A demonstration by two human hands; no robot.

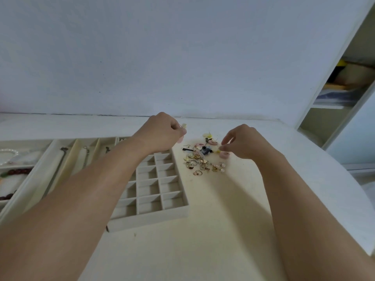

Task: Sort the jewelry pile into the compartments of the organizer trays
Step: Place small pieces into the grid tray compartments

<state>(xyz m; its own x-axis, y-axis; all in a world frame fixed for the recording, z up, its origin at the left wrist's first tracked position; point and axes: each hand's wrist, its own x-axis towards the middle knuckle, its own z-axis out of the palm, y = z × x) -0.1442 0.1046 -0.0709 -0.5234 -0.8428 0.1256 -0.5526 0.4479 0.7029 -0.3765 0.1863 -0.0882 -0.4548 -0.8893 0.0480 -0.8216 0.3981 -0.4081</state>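
Observation:
A small jewelry pile of gold rings, earrings and pink and yellow pieces lies on the cream table, right of a grid tray with several small square compartments. My left hand hovers over the tray's far right corner and pinches a pale yellow earring above the table. At the pile's right edge, the fingertips of my right hand pinch a small yellow piece.
A tray with long compartments holds chains left of the grid tray. Further left another tray holds pearl and red bead bracelets. The wall rises right behind the table. An open shelf unit stands at the right.

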